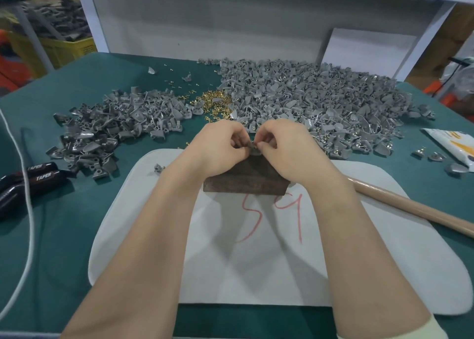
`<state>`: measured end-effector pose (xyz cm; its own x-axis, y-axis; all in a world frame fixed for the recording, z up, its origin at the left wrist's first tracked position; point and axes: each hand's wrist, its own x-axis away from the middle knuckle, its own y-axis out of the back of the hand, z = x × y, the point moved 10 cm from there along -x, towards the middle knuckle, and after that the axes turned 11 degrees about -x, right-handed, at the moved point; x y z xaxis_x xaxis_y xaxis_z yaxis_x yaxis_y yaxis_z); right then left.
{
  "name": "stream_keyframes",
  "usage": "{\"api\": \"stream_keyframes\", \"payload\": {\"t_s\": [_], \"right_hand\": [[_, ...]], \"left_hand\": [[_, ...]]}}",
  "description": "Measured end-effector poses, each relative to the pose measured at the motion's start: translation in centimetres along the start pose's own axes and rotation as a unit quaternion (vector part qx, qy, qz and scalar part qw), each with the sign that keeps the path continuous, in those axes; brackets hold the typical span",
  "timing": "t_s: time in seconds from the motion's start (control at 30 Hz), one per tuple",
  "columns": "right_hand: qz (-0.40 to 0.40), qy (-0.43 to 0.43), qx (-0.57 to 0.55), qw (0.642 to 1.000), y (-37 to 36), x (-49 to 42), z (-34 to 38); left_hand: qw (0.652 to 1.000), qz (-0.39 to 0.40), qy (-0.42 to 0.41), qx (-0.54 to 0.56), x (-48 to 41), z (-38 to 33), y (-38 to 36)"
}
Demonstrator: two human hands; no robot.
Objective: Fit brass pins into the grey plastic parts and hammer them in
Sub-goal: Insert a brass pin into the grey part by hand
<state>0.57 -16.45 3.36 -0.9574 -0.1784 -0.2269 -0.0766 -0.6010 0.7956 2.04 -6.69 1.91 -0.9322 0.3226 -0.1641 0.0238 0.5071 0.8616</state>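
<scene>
My left hand [220, 143] and my right hand [284, 146] meet over the far edge of a dark brown block [246, 178] on a white mat [256, 249]. Together they pinch one small grey plastic part [253, 149] between curled fingertips. Any pin at that part is hidden by my fingers. A heap of loose brass pins [214, 104] lies just beyond my hands. A large pile of grey parts [320, 100] spreads to the right and a smaller pile [112, 125] to the left. The hammer's wooden handle [410, 205] lies at the right.
The table has a green cover [64, 223]. Black-handled tools marked TAPER [28, 179] and a white cord [25, 184] lie at the left. A white and yellow packet [454, 146] sits at the right edge. A few loose grey parts [436, 156] lie near it.
</scene>
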Motion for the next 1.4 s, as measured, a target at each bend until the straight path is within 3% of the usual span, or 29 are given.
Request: {"api": "stream_keyframes", "payload": {"t_s": [0.3,0.7,1.4], "right_hand": [[-0.001,-0.009,0.030,1.000,-0.3,0.1,0.5],[-0.036,-0.060,-0.102,0.992,-0.1,-0.2,-1.7],[-0.034,-0.054,-0.126,0.990,-0.2,-0.2,-1.6]], "left_hand": [[1.000,-0.004,-0.004,-0.002,-0.1,0.0,0.0],[1.000,-0.011,-0.005,-0.006,-0.1,0.0,0.1],[1.000,-0.009,0.005,-0.006,-0.2,0.3,0.0]]}}
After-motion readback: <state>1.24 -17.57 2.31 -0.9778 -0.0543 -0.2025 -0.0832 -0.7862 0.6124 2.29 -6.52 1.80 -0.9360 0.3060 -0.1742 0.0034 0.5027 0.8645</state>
